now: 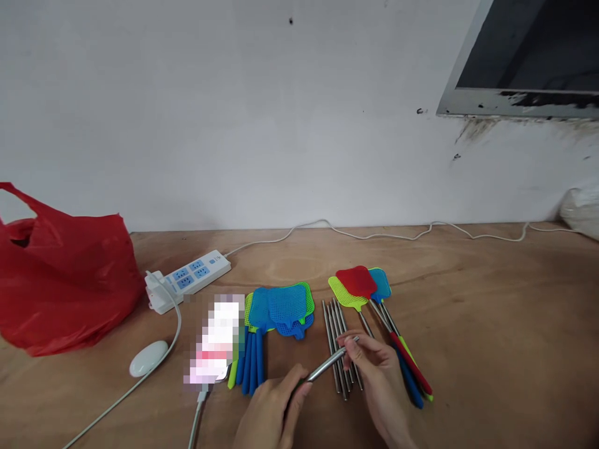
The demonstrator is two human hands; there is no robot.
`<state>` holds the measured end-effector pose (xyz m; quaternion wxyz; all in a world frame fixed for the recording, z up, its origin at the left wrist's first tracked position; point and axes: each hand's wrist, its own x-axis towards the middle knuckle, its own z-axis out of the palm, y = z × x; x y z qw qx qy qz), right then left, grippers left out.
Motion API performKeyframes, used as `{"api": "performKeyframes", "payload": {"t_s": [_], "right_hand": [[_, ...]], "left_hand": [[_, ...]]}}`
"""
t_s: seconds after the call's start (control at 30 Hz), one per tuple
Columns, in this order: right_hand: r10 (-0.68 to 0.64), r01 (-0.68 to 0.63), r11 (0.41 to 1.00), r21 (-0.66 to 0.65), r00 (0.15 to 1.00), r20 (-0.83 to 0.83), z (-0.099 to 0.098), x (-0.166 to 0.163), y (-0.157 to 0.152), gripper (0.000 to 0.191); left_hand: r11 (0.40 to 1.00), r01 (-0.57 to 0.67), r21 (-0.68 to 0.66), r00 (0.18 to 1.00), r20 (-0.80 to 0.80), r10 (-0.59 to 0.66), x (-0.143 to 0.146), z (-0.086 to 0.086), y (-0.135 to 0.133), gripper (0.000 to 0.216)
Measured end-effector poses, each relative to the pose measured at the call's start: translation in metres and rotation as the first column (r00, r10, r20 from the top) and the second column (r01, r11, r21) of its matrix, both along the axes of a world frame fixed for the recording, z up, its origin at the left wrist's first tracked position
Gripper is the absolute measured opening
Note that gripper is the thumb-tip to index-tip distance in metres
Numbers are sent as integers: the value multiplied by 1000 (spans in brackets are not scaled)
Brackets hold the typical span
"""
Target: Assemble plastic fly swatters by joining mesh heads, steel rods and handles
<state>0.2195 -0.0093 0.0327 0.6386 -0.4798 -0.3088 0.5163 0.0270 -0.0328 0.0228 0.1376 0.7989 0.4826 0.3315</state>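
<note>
My left hand [274,408] is closed round the lower end of a short metal rod [327,365], which slants up to the right. My right hand [377,380] pinches the rod's upper end with thumb and fingers. Under the rod lie several loose metal rods [337,330] side by side on the wooden table [491,324]. To their right lie three finished fly swatters [360,284] with yellow, red and blue heads and coloured grips. To the left sits a pile of blue and green swatter heads [283,307] beside several blue handle grips [251,365].
A white power strip [189,277] with a plugged-in cord lies at the left, near a red plastic bag [60,280]. A small white oval device [148,357] and a blurred phone [218,340] on a cable lie near the front. A white cable [374,234] runs along the wall.
</note>
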Motion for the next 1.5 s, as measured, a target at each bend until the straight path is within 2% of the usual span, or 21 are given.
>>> {"api": "performKeyframes", "payload": {"t_s": [0.1,0.17,0.3,0.5,0.6,0.67,0.73,0.8,0.87,0.93,0.97,1.0,1.03,1.07,1.1,1.17,1.27,1.3,1.37,1.5], "right_hand": [[-170,172,985,11,981,-97,1,6,2,29],[-203,203,979,-13,971,-126,1,4,2,31],[-9,8,1000,-21,997,-79,-3,-10,-5,33],[152,-154,988,-28,987,-51,-1,-9,-6,40],[141,-143,989,-29,989,-49,1,3,-5,40],[81,-83,996,-36,995,-58,3,10,-3,39],[51,-54,998,-44,995,-82,6,14,-1,39],[108,-113,992,-48,989,-97,9,14,2,39],[226,-230,972,-55,971,-79,9,13,8,41],[317,-315,947,-62,948,35,6,15,20,43],[327,-322,945,-55,933,150,4,17,27,42],[270,-281,960,-18,900,342,2,20,35,39],[169,-238,970,47,802,574,-1,23,42,35],[59,-225,967,118,649,758,-2,25,50,32],[33,-242,960,139,594,804,-4,26,57,30],[4,-374,916,146,373,928,-5,24,68,39],[-66,-558,828,51,-7,998,-6,14,80,52],[-92,-579,815,27,-83,992,-6,11,84,54],[-125,-596,803,4,-162,979,-8,5,90,52],[-161,-641,768,-8,-205,965,-11,0,98,41]], "left_hand": [[998,37,-58,999,4,-37,2,4,0,32],[997,23,-75,1000,-12,-24,1,7,2,30],[989,13,-145,1000,-16,-16,3,5,4,25],[976,32,-216,993,116,-7,11,-1,3,25],[977,71,-203,988,150,-41,8,9,7,25],[987,42,-158,990,142,-19,5,15,12,26],[982,38,-183,992,124,-15,4,18,16,25],[968,66,-243,994,96,-44,6,15,16,23],[962,86,-261,995,76,-68,7,6,14,24],[981,-7,-194,993,116,30,4,-5,9,32],[986,-61,-153,985,149,84,1,-11,7,34],[985,-104,-140,978,166,127,-4,-15,5,34],[980,-146,-137,970,175,169,-8,-18,2,32],[974,-183,-132,962,180,205,-13,-19,0,32],[967,-219,-131,954,181,241,-17,-20,-1,31],[952,-276,-133,939,174,296,-21,-18,-3,31],[939,-298,-173,936,141,323,-20,-14,-2,30],[941,-283,-185,941,136,310,-18,-13,-2,30],[948,-247,-199,950,142,277,-16,-13,0,32],[941,-255,-224,941,168,295,-18,-15,-2,30]]}}
